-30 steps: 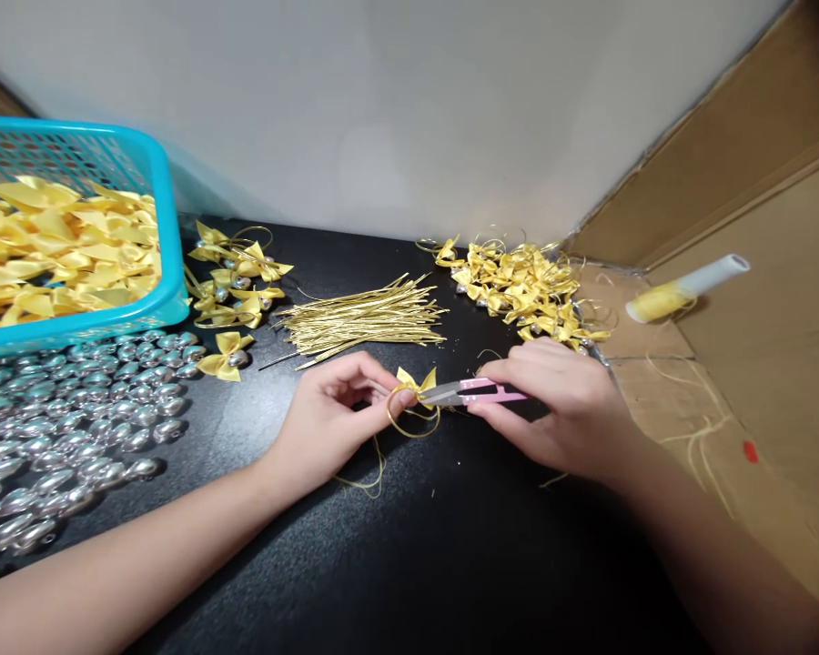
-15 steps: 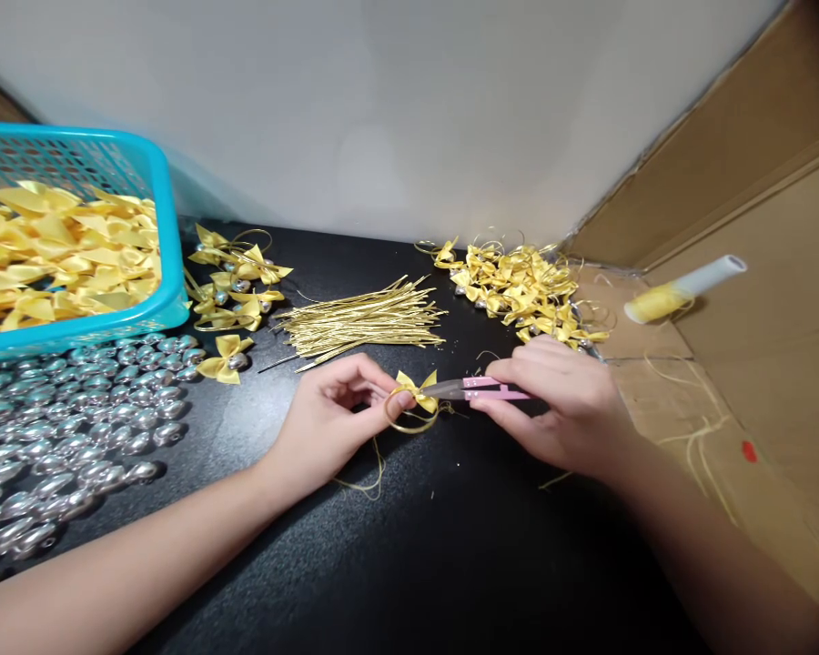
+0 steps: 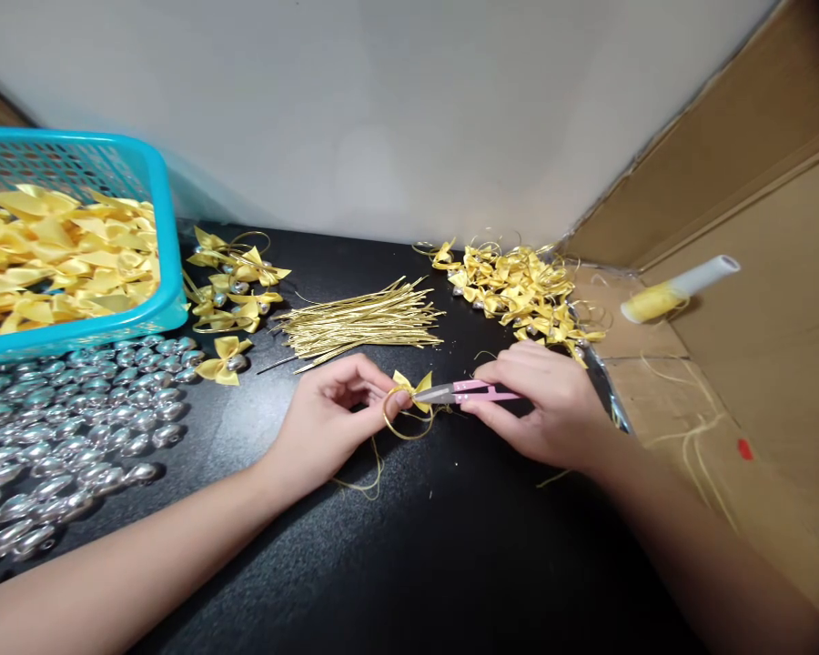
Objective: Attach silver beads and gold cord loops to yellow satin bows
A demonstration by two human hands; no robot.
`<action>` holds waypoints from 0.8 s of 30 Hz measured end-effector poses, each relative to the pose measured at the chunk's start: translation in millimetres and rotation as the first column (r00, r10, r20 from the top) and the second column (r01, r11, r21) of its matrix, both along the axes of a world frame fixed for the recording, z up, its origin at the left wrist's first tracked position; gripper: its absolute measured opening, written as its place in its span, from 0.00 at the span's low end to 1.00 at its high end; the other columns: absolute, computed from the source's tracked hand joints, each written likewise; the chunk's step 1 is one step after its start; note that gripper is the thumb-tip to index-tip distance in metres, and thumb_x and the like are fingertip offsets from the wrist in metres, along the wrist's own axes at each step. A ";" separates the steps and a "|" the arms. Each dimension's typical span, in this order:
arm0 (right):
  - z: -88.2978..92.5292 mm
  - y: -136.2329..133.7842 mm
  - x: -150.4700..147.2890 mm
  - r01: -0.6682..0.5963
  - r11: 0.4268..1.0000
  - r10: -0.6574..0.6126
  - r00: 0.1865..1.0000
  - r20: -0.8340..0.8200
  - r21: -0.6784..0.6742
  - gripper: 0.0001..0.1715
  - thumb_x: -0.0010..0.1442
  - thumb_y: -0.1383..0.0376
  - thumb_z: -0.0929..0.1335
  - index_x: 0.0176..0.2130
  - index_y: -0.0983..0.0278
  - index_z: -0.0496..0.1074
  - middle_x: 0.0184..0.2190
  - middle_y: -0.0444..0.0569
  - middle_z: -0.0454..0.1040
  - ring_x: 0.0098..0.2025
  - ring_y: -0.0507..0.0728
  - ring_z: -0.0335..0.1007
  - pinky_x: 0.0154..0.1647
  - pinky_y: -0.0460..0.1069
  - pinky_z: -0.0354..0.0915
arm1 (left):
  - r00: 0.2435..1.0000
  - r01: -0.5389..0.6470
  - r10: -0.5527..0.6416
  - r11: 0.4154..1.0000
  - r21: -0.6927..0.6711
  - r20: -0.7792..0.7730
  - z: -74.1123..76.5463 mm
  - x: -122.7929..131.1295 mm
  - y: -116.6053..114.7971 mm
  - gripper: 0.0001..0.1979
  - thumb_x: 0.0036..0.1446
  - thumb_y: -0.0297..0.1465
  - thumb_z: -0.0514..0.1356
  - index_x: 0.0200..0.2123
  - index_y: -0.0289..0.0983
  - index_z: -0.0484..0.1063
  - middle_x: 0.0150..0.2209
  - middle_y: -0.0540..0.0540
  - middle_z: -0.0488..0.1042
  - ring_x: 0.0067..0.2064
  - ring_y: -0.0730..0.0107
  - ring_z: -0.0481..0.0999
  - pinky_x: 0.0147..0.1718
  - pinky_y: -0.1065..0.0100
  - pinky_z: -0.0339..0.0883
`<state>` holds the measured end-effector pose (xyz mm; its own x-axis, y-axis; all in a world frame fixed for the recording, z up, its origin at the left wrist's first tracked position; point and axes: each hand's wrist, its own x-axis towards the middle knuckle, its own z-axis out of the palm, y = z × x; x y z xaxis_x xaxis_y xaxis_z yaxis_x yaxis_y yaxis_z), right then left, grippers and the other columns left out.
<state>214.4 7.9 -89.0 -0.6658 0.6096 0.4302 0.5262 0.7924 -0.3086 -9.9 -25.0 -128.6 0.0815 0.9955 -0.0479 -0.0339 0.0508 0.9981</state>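
Between thumb and fingers, my left hand [image 3: 341,409] pinches a small yellow ribbon bow [image 3: 423,389] that has a gold cord loop [image 3: 409,437] hanging from it. My right hand [image 3: 546,400] is closed around pink-handled thread snips [image 3: 470,391]. The grey blades point left and reach the middle of the bow; whether they touch a thread there I cannot make out. A fine loose thread [image 3: 379,473] trails below my left hand. Just beyond the hands lies a bundle of gold cords [image 3: 365,318] on the black tabletop [image 3: 409,555].
At left stands a turquoise basket [image 3: 167,227] of yellow bows, with many silver beads [image 3: 75,428] in front. Bows with beads lie beside it [image 3: 236,282]. A pile of finished-looking bows [image 3: 511,287] sits at back right. A thread spool [image 3: 679,289] rests on cardboard [image 3: 778,364].
My right hand has moved slightly left with the snips, bringing the blades further in against the bow. My left hand keeps its pinch in nearly the same place.
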 end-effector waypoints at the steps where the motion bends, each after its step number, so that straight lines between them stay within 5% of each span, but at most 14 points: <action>1: -0.7 -0.2 0.1 0.007 1.000 -0.007 1.000 0.002 -0.010 0.07 0.59 0.65 0.70 0.30 0.65 0.72 0.23 0.44 0.73 0.25 0.51 0.62 0.31 0.47 0.59 | 1.000 0.000 0.000 1.000 0.001 0.001 -0.1 0.0 0.1 0.10 0.46 0.31 0.69 0.23 0.35 0.71 0.22 0.48 0.77 0.22 0.74 0.73 0.21 0.74 0.65; 24: 3.2 -0.1 0.9 0.010 1.000 -0.009 1.000 -0.027 0.027 0.08 0.59 0.64 0.69 0.29 0.64 0.72 0.20 0.44 0.71 0.23 0.51 0.63 0.28 0.47 0.60 | 1.000 0.009 -0.009 1.000 0.024 -0.019 -2.1 -0.6 -1.4 0.09 0.47 0.31 0.69 0.24 0.35 0.72 0.23 0.48 0.77 0.23 0.74 0.74 0.22 0.74 0.67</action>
